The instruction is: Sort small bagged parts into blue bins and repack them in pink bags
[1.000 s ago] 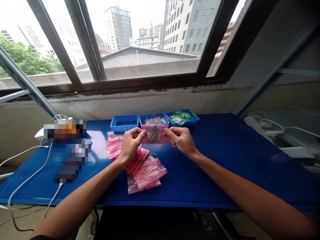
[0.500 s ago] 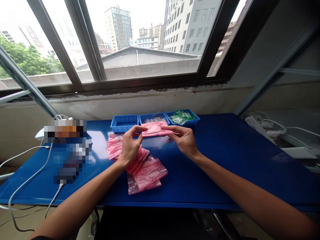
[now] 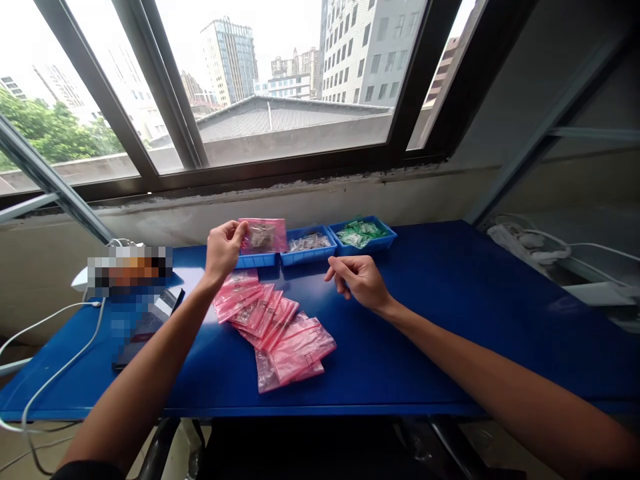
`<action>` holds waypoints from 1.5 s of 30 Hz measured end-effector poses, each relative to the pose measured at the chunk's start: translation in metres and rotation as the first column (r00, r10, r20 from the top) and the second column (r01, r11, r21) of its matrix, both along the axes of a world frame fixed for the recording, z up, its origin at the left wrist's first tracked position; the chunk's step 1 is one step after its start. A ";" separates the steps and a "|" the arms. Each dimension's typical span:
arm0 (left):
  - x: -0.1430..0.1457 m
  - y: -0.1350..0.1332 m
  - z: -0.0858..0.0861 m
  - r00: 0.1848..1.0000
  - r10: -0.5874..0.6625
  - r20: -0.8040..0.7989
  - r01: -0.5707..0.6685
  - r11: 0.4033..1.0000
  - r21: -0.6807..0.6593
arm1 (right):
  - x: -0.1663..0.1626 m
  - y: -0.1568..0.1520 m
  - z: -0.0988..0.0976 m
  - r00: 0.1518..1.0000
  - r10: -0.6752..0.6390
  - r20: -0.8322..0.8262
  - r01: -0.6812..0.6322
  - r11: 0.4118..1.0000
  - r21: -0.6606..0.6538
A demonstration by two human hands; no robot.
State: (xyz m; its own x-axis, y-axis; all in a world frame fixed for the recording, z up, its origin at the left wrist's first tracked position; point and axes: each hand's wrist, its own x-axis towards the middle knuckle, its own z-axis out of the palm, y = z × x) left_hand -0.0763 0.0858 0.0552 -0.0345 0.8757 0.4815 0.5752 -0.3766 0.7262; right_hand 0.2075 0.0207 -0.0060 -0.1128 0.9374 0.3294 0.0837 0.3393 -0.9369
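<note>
My left hand point(image 3: 223, 247) pinches a small pink plastic bag point(image 3: 263, 235) with dark parts inside and holds it up over the left blue tray point(image 3: 255, 261). My right hand point(image 3: 358, 280) hovers above the blue table point(image 3: 450, 313) with loosely curled fingers and holds nothing. A spread of empty pink bags point(image 3: 275, 327) lies on the table below my hands. The middle blue tray point(image 3: 309, 244) holds clear packets, and the right blue tray point(image 3: 364, 235) holds green packets.
A blurred-out device point(image 3: 133, 293) with white cables point(image 3: 45, 380) sits at the table's left end. A white power strip point(image 3: 520, 243) and cords lie on a ledge to the right. A window and its sill run behind the trays.
Both hands held the pink bag in front of the middle tray. My right hand has let go, and my left hand has carried the bag up and left over the left tray.
</note>
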 end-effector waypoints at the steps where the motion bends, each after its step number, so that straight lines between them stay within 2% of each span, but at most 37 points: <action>1: -0.010 0.010 0.003 0.997 0.043 -0.063 -0.043 0.999 -0.009 | 0.000 0.000 -0.001 1.000 0.009 0.010 -0.009 1.000 -0.001; 5: -0.032 0.033 0.004 0.927 0.150 -0.345 -0.172 0.984 -0.035 | 0.001 0.001 -0.002 0.995 0.065 0.071 -0.064 0.998 -0.011; 8: -0.032 0.032 -0.003 0.855 0.153 -0.495 -0.166 0.986 0.017 | 0.004 0.000 0.003 0.960 0.194 0.202 -0.198 0.980 -0.001; 10: -0.029 0.027 -0.008 0.815 0.088 -0.573 -0.095 0.995 0.018 | 0.006 -0.002 0.008 0.873 0.336 0.354 -0.368 0.929 0.026; 13: -0.026 0.023 -0.016 0.752 -0.043 -0.658 0.016 0.999 -0.048 | 0.007 -0.010 0.017 0.680 0.480 0.554 -0.596 0.802 0.038; 15: -0.025 0.022 -0.022 0.718 -0.102 -0.688 0.057 0.994 -0.088 | 0.005 -0.018 0.021 0.585 0.503 0.637 -0.656 0.755 0.007; 19: -0.028 0.021 -0.029 0.683 -0.165 -0.712 0.105 0.986 -0.128 | 0.001 -0.027 0.021 0.488 0.497 0.717 -0.678 0.734 -0.047; 23: -0.029 0.021 -0.027 0.689 -0.165 -0.705 0.117 0.986 -0.116 | -0.001 -0.025 0.017 0.513 0.495 0.701 -0.660 0.750 -0.047; 29: -0.032 0.024 -0.028 0.675 -0.239 -0.698 0.158 0.971 -0.179 | 0.000 -0.019 0.012 0.638 0.458 0.619 -0.636 0.766 0.089; 31: -0.031 0.024 -0.029 0.673 -0.250 -0.696 0.153 0.968 -0.200 | 0.001 -0.020 0.015 0.629 0.477 0.614 -0.643 0.763 0.066; 35: -0.029 0.021 -0.027 0.674 -0.251 -0.694 0.157 0.968 -0.197 | 0.000 -0.021 0.017 0.539 0.493 0.683 -0.674 0.738 0.000; 39: -0.027 0.025 -0.023 0.667 -0.239 -0.706 0.143 0.971 -0.193 | -0.003 -0.019 0.010 0.571 0.460 0.680 -0.657 0.753 0.042; 45: -0.025 0.059 -0.016 0.636 -0.271 -0.722 0.057 0.950 -0.307 | -0.003 -0.014 0.003 0.615 0.457 0.642 -0.638 0.767 0.066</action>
State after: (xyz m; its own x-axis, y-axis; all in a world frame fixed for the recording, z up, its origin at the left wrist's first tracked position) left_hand -0.1014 0.1452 0.0388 0.3985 0.9155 0.0549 0.9032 -0.4021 0.1500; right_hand 0.2047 0.0064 -0.0027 -0.8200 0.5192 0.2409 0.2684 0.7205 -0.6394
